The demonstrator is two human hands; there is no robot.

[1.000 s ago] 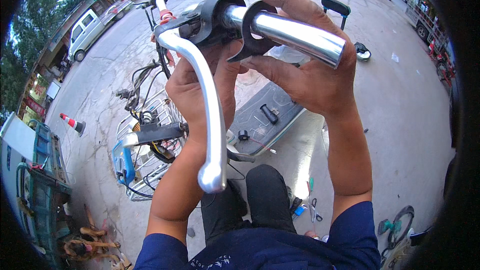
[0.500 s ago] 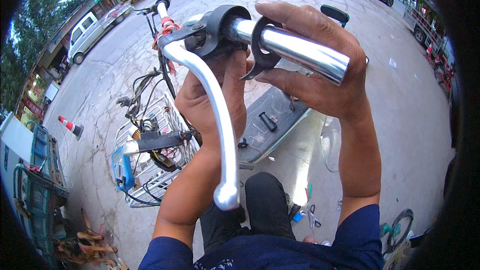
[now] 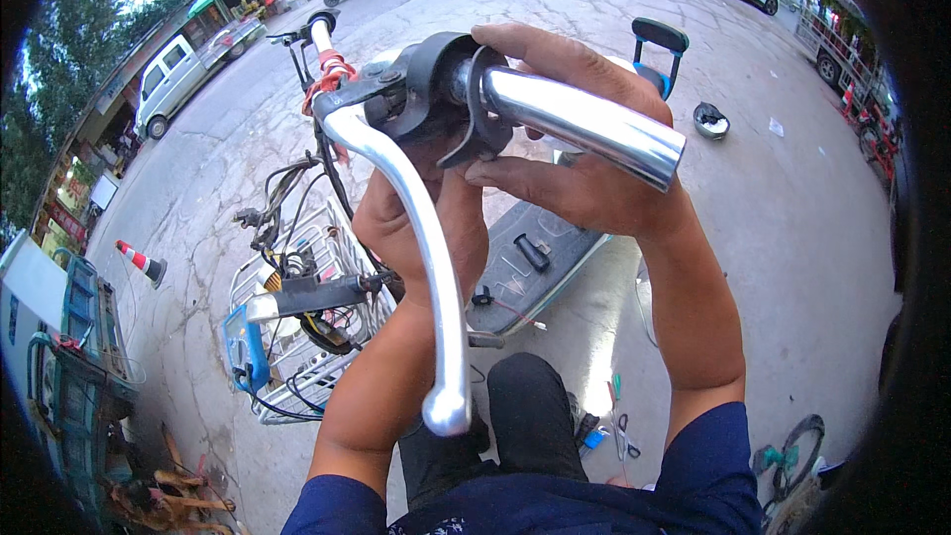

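Note:
A chrome handlebar end points toward the right in front of me. On it is a black open-sided ring clamp, pinched between the thumb and fingers of my right hand, close to the black brake lever mount. My left hand is closed under that mount, its fingertips partly hidden. The long silver brake lever curves down past my left wrist to a ball end. Red cloth is tied around the bar farther left.
Below, a black handle grip and wire ends lie on the scooter's footboard. A white wire basket with loose cables stands to the left. Scissors and other tools lie on the ground by my legs. A traffic cone stands at far left.
My right hand has slid the black ring clamp leftward along the bar, up to the lever mount. A three-wheeler has come farther into view on the road.

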